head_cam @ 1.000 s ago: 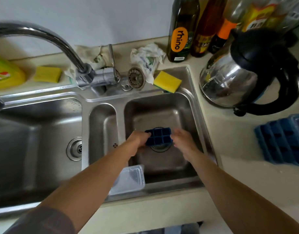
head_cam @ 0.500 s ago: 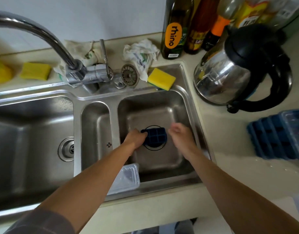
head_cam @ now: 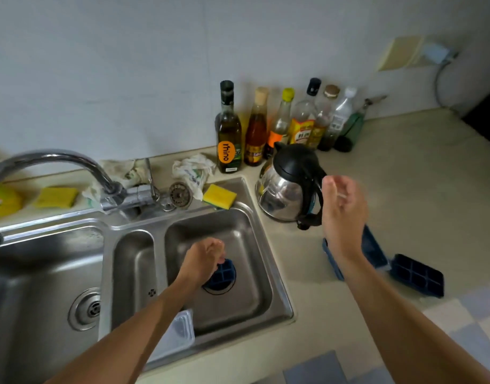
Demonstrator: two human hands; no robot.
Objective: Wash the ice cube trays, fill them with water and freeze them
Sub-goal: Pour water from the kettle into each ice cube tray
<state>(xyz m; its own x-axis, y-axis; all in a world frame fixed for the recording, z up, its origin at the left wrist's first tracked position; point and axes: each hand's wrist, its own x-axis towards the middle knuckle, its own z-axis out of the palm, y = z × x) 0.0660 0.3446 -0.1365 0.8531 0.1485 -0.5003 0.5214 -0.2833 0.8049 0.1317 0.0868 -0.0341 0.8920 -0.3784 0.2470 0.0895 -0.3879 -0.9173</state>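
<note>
**sinkwatcher:** Only the head cam to go on. The left hand [head_cam: 203, 257] is down in the right basin [head_cam: 246, 234], fingers curled round a corner of the small blue tray [head_cam: 223, 274], which sits right over the drain. The right hand [head_cam: 342, 209] is up above the counter, fingers loosely bent and holding nothing, just in front of the kettle [head_cam: 285, 187].

**frostbyte:** Where are the other trays?

**sinkwatcher:** On the counter right of the sink. There's a dark tray [head_cam: 417, 274], and just beside it a flatter blue tray [head_cam: 374, 252], partly hidden behind the right forearm.

**frostbyte:** So what goes wrong from here?

**sinkwatcher:** A few guesses. The faucet [head_cam: 52, 157] is swung over the left basin, so nothing gets rinsed until the tray or the spout moves. A wet tray held one-handed by a corner looks easy to drop back in the sink. That free hand is close to the kettle handle, so a sloppy swing could knock it. Later on, carrying a filled tray by one corner would tip water everywhere.
</note>
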